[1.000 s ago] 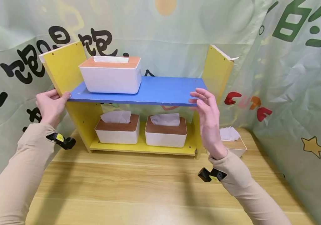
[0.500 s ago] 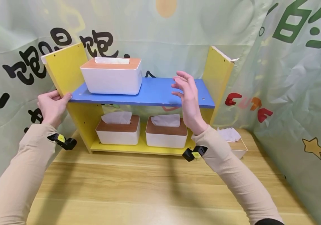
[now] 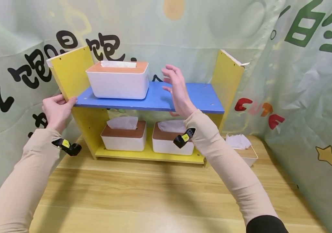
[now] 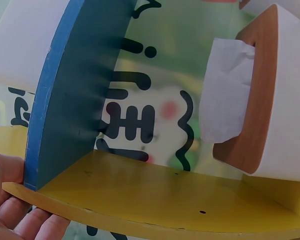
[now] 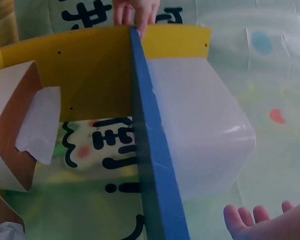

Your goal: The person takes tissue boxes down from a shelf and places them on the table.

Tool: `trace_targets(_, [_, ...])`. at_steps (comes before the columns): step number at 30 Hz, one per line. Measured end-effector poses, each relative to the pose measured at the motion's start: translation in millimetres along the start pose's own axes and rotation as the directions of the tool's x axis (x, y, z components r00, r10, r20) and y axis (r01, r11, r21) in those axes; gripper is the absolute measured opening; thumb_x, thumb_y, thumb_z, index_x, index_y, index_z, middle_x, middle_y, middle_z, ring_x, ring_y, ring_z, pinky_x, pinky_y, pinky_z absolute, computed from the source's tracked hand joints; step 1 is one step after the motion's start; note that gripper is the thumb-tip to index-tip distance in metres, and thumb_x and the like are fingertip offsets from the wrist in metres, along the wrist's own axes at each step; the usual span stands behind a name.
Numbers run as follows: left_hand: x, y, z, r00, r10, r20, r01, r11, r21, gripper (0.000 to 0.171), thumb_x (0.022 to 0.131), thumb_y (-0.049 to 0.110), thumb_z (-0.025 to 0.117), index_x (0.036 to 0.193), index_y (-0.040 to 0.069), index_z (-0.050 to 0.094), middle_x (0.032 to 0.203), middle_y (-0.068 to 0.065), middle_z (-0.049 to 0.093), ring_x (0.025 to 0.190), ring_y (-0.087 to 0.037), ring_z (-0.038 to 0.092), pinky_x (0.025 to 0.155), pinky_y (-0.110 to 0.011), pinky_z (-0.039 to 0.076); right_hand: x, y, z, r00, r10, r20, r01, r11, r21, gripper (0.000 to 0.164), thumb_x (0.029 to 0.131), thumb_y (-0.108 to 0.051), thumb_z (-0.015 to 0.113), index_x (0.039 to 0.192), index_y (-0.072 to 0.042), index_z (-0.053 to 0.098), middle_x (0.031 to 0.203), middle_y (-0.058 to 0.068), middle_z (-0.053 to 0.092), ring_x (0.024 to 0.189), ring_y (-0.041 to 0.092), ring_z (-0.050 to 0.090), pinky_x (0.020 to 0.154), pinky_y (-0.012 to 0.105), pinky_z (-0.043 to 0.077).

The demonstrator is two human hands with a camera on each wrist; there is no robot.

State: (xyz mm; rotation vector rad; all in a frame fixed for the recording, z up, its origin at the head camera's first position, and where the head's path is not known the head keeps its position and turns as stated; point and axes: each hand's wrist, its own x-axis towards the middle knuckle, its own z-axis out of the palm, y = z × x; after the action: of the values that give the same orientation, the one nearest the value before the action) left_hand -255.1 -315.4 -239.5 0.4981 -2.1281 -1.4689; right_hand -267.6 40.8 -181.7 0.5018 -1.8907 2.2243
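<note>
My left hand (image 3: pixel 56 111) grips the left yellow side panel (image 3: pixel 70 69) of a two-tier shelf. In the left wrist view its thumb lies by the end of the blue board (image 4: pixel 55 120) and the fingers (image 4: pixel 35 222) reach behind the panel. A white tissue box (image 3: pixel 118 84) with a wood-look lid stands at the left on that blue board. My right hand (image 3: pixel 178 92) is raised in front of the board, right of this box and apart from it, fingers loosely bent and holding nothing; in the right wrist view its fingertips (image 5: pixel 232 215) show near the box.
Two tissue boxes (image 3: pixel 123 142) (image 3: pixel 171 145) sit on the yellow bottom board (image 3: pixel 149 152), tissue sticking out. Another tissue box (image 3: pixel 248 155) stands on the wooden table (image 3: pixel 131 194), right of the shelf. A printed cloth (image 3: pixel 192 29) hangs behind.
My right hand has moved left and up, from the shelf's right end toward the upper tissue box. The left hand keeps its grip on the side panel.
</note>
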Motion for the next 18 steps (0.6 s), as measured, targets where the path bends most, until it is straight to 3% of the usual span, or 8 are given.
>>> trace_targets(10, [1.4, -1.5, 0.1, 1.0, 0.002, 0.0, -0.002, 1.0, 0.008, 0.055, 0.091, 0.028, 0.073, 0.14, 0.01, 0.059, 0.053, 0.04, 0.048, 0.064, 0.018, 0.056, 0.069, -0.002, 0.046, 39.7, -1.1, 12.4, 0.997, 0.061, 0.057, -0.062, 0.998, 0.015, 0.066, 0.096, -0.032, 0.059, 0.153, -0.01, 0.033, 0.147, 0.004, 0.044, 0.127, 0.021, 0.045, 0.108, 0.034, 0.045])
trace_targets(18, [3.4, -3.7, 2.0, 1.0, 0.017, -0.006, -0.017, 1.0, -0.004, 0.054, 0.09, 0.028, 0.074, 0.139, 0.008, 0.059, 0.053, 0.04, 0.049, 0.064, 0.019, 0.056, 0.069, -0.002, 0.046, 57.6, -1.1, 16.7, 0.984, 0.117, 0.133, -0.093, 0.979, -0.179, 0.092, 0.088, -0.036, 0.073, 0.16, -0.02, 0.019, 0.163, 0.004, 0.028, 0.146, 0.017, 0.034, 0.119, 0.034, 0.036])
